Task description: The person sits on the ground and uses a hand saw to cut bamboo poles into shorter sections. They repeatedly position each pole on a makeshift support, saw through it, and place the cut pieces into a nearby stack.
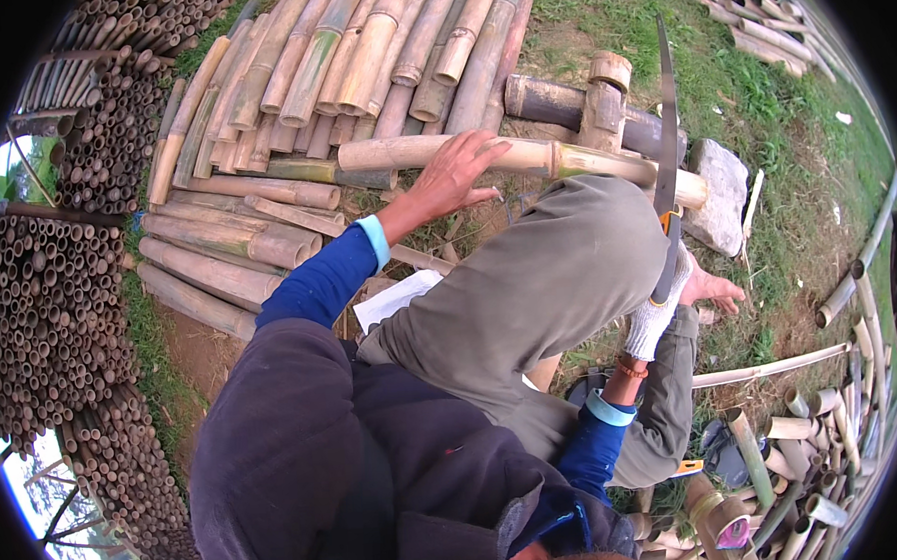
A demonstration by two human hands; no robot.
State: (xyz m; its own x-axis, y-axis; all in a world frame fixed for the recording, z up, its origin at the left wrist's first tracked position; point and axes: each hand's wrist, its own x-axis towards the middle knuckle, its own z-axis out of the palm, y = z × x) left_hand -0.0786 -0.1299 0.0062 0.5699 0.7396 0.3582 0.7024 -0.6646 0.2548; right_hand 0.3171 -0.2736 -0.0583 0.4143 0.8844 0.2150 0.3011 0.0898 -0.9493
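A long tan bamboo pole (pixel 523 157) lies crosswise in front of me. My left hand (pixel 454 175), bare, rests over its left part with fingers stretched and thumb apart, not wrapped round it. In a white knitted glove, my right hand (pixel 660 306) is closed on the dark and orange handle of a handsaw (pixel 668 120). The saw's long blade points away from me and crosses the pole near its right end; whether its teeth touch the bamboo I cannot tell. My bent knee in grey trousers (pixel 587 244) covers part of the pole's near side.
A thick bamboo stand (pixel 601 113) with a crosspiece and a grey stone (pixel 713 198) sit by the pole's right end. Cut bamboo lengths (pixel 359 54) are stacked ahead and left. Bamboo offcuts (pixel 796 455) lie at lower right, and a bare foot (pixel 711 287) shows beside the glove.
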